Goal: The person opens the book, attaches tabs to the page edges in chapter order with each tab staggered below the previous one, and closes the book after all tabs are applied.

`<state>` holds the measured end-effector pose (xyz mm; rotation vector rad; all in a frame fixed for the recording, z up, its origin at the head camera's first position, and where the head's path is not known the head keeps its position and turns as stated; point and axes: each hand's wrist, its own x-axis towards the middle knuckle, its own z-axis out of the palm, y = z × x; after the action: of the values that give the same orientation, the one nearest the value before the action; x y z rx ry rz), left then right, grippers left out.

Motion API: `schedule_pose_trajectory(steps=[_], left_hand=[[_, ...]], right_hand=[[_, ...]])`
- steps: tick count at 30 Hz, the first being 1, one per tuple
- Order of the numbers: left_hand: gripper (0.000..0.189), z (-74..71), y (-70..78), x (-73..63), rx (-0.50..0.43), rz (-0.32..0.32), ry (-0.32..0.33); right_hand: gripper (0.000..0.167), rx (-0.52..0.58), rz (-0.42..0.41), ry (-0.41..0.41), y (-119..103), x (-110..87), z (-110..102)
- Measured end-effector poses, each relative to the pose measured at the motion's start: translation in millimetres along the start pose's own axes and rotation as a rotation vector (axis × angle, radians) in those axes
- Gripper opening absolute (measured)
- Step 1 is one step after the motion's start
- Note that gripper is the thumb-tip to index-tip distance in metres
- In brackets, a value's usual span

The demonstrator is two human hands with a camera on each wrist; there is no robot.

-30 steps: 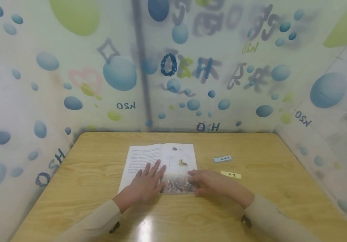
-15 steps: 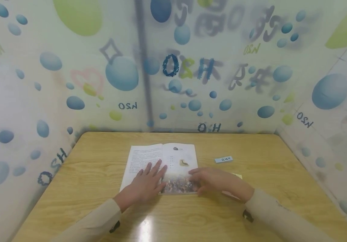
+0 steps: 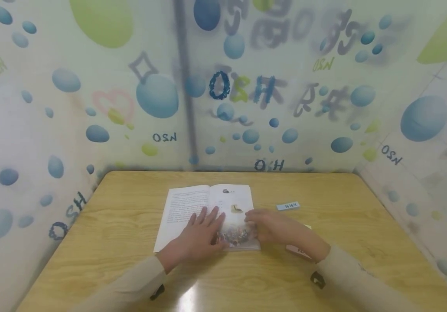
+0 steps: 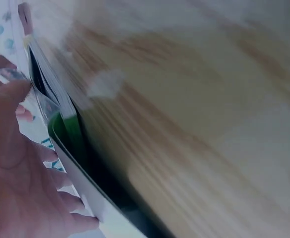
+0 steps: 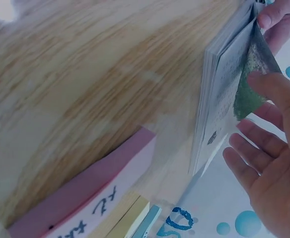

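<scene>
An open book lies on the wooden table, text on its left page and small pictures on its right page. My left hand lies spread across the lower middle of the book, fingers extended. In the left wrist view its thumb is beside the book's lower edge. At the right edge, my right hand pinches the right page between thumb and fingers. The right wrist view shows that page's green printed part bent up from the pages beneath, with the thumb over it.
A blue labelled strip lies right of the book. A pink labelled block and a yellow one sit beside the right forearm, partly hidden by it in the head view. Patterned walls enclose the table.
My left hand has slid a little to the right across the book. The right page's lower part has lifted and curved under my right hand. More of the pink block shows than a second ago.
</scene>
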<state>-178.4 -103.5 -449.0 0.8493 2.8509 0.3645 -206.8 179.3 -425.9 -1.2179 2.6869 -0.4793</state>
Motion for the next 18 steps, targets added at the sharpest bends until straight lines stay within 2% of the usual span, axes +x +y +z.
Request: schedule_pose_trajectory(steps=[7, 12, 18], left_hand=[[0.101, 3.3, 4.8, 11.0, 0.030, 0.022, -0.015], [0.106, 1.5, -0.7, 14.4, 0.009, 0.020, -0.032], [0.107, -6.4, -6.9, 13.6, -0.005, 0.024, -0.004]], right_hand=[[0.054, 0.004, 0.025, 0.025, -4.5, -0.4, -6.4], [0.049, 0.011, 0.059, 0.063, 1.2, -5.6, -7.0], [0.046, -0.012, 0.068, 0.101, 14.0, -16.5, -3.0]])
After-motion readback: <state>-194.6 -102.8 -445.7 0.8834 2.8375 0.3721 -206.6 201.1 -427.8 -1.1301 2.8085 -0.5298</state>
